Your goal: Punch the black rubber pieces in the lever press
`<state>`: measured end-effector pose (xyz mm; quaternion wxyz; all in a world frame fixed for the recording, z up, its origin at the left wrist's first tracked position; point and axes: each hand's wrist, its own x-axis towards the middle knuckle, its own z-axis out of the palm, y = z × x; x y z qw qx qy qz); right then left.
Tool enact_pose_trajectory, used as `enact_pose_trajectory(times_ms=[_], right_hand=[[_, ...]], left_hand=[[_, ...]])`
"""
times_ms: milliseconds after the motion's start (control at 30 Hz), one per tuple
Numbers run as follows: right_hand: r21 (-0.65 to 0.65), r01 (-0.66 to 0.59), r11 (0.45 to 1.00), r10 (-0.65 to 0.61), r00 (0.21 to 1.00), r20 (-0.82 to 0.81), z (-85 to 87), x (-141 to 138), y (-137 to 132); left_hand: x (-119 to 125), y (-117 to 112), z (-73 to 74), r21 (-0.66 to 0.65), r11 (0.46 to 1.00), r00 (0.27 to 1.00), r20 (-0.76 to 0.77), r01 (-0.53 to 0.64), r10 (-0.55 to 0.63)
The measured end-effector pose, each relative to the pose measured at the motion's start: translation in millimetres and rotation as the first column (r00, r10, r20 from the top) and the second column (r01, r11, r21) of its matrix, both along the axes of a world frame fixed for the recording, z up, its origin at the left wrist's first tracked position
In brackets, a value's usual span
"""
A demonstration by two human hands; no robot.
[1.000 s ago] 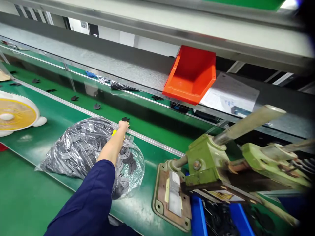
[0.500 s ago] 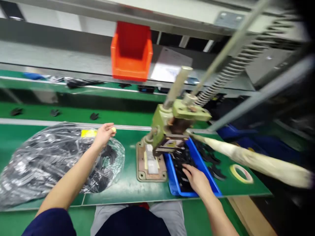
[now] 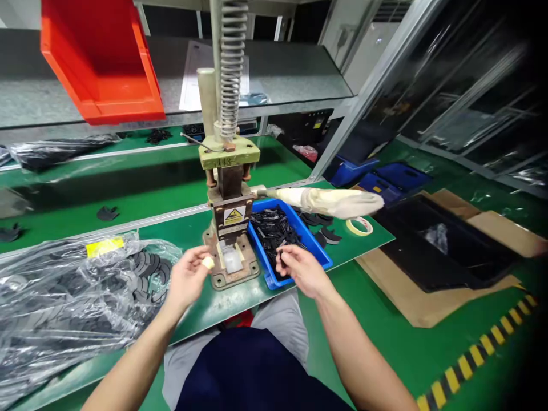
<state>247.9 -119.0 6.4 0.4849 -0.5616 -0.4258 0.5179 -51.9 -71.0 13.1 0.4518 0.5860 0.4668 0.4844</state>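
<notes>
A green hand press [image 3: 229, 188] with a spring and a cloth-wrapped lever [image 3: 334, 201] stands on the green bench. My left hand [image 3: 188, 278] hovers just left of the press base, fingers curled, with a pale cover on one fingertip. My right hand [image 3: 299, 267] is over the front edge of a blue bin [image 3: 319, 251] full of small black parts, its fingers pinched on a small black part [image 3: 280, 261].
A clear plastic bag [image 3: 72, 291] of black curved pieces lies at the left. A red bin [image 3: 100, 57] sits on the shelf above. A tape roll [image 3: 358, 226] and loose black pieces lie right of the blue bin. Cardboard and a black tray are on the floor.
My view swung right from the conveyor to the press. My left hand came back from the belt to the press base. My right hand lifted out of the blue bin with a part.
</notes>
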Motion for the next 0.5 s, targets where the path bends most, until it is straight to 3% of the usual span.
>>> enact_pose_trajectory(times_ms=[67, 167, 267, 367, 500], right_hand=[[-0.059, -0.147, 0.987, 0.133, 0.974, -0.185, 3.3, -24.0, -14.0], [-0.121, -0.327, 0.937, 0.257, 0.882, -0.394, 4.2, -52.0, -28.9], [-0.168, -0.432, 0.886, 0.297, 0.808, -0.509, 2.1, -65.2, -34.7], [-0.197, -0.462, 0.865, 0.297, 0.786, -0.542, 0.0, -70.6, -36.0], [-0.177, -0.364, 0.914, 0.245, 0.845, -0.475, -3.5, -73.7, -39.0]], left_hand=[[19.7, -16.3, 1.9, 0.174, 0.968, 0.982, -0.092, 0.182, -0.168], [37.4, -31.6, 10.0, 0.395, 0.811, 0.9, -0.258, 0.431, -0.352], [38.6, -36.5, 14.1, 0.461, 0.693, 0.831, -0.343, 0.555, -0.437], [31.9, -40.0, 8.0, 0.474, 0.68, 0.828, -0.344, 0.56, -0.442], [21.7, -48.6, -6.9, 0.542, 0.714, 0.895, -0.3, 0.444, -0.329]])
